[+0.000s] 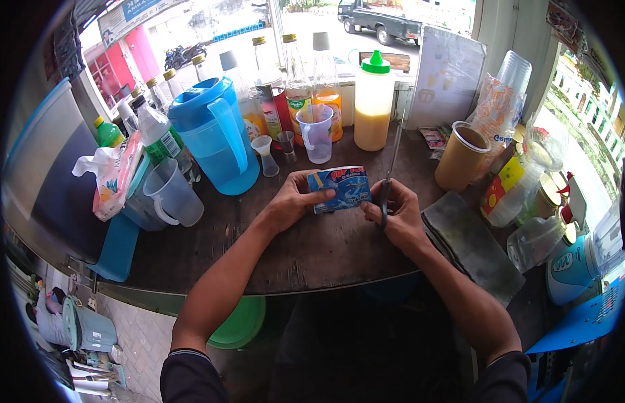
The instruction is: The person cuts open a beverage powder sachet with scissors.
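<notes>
Over the dark wooden table, a blue sachet with red lettering point(339, 189) is held up between both hands. My left hand point(292, 200) pinches its left side, the thumb lying across the front. My right hand point(397, 209) has its fingers through the dark handles of a pair of scissors point(394, 151), whose blades point upward. The thumb and fingertips of this hand also reach the sachet's lower right corner. Behind the sachet stand a small clear measuring jug point(315, 134) and a squeeze bottle with a green cap point(373, 104).
A blue pitcher point(215, 138), a clear jug point(173, 195) and a tissue pack point(115, 176) stand left. Several bottles line the back. On the right are a brown cup point(462, 156), a folded dark cloth point(470, 245) and a blue-and-white appliance point(573, 269).
</notes>
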`<state>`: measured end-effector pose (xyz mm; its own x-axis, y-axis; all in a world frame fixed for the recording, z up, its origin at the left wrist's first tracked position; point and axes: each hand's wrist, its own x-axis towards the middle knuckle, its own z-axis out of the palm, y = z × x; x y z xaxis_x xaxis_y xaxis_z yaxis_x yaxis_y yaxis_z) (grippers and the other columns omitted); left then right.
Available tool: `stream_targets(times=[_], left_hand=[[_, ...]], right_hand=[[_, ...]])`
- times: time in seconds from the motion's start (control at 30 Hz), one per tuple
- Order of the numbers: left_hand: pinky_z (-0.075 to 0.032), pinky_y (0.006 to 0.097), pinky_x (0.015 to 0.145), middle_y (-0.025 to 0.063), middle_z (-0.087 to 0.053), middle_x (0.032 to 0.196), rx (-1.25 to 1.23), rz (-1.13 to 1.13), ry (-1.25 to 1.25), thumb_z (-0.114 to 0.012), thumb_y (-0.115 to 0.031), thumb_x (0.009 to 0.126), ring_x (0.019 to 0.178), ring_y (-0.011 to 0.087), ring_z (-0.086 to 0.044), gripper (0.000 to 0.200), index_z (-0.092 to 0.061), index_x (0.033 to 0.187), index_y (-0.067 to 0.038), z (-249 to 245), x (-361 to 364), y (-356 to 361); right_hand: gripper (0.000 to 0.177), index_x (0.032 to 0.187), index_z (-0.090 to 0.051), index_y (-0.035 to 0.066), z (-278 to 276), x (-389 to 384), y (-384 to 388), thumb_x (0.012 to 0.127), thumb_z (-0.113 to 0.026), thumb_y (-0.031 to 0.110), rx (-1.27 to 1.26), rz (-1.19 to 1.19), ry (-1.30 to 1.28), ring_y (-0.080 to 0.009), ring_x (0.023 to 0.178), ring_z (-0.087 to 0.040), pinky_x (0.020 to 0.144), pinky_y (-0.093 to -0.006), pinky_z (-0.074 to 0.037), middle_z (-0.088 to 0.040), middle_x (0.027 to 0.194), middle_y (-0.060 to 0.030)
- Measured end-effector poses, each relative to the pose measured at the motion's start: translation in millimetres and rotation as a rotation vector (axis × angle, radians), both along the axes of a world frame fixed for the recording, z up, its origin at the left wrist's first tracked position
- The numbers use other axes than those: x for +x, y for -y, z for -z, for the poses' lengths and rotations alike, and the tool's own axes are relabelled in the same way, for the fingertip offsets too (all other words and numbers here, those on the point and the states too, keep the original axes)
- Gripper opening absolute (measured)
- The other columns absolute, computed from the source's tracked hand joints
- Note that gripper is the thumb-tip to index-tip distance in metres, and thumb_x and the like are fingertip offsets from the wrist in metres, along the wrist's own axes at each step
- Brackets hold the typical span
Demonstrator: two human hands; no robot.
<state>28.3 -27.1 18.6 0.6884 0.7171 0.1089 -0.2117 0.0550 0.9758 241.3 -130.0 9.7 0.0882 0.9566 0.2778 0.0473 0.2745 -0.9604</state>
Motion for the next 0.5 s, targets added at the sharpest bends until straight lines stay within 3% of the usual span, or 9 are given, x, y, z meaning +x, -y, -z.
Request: stream_targets(times=[0.17, 0.5], left_hand=[[-0.056, 0.0288, 0.079, 0.0045, -0.071, 0.095, -0.049, -0.005, 0.108, -0.080, -0.012, 0.080, 0.086, 0.0105, -0.067, 0.024, -0.067, 0.099, -0.005, 4.6, -5.0, -9.7], [-0.055, 0.0281, 0.078, 0.0032, -0.070, 0.094, 0.091, -0.031, 0.032, -0.081, -0.008, 0.079, 0.086, 0.0097, -0.066, 0.026, -0.065, 0.099, -0.006, 3.0, -5.0, -9.2]], right_hand=[[0.024, 0.097, -0.059, 0.002, -3.7, -0.6, 0.3, 0.083, -0.076, 0.011, -0.006, 0.108, -0.104, -0.0081, 0.072, -0.062, 0.065, -0.0229, -0.051, -0.065, 0.082, -0.0029], [0.024, 0.099, -0.059, 0.002, -1.4, -0.4, -2.0, 0.084, -0.075, 0.009, -0.021, 0.134, -0.160, -0.0074, 0.070, -0.062, 0.064, -0.0224, -0.053, -0.065, 0.083, -0.0038]])
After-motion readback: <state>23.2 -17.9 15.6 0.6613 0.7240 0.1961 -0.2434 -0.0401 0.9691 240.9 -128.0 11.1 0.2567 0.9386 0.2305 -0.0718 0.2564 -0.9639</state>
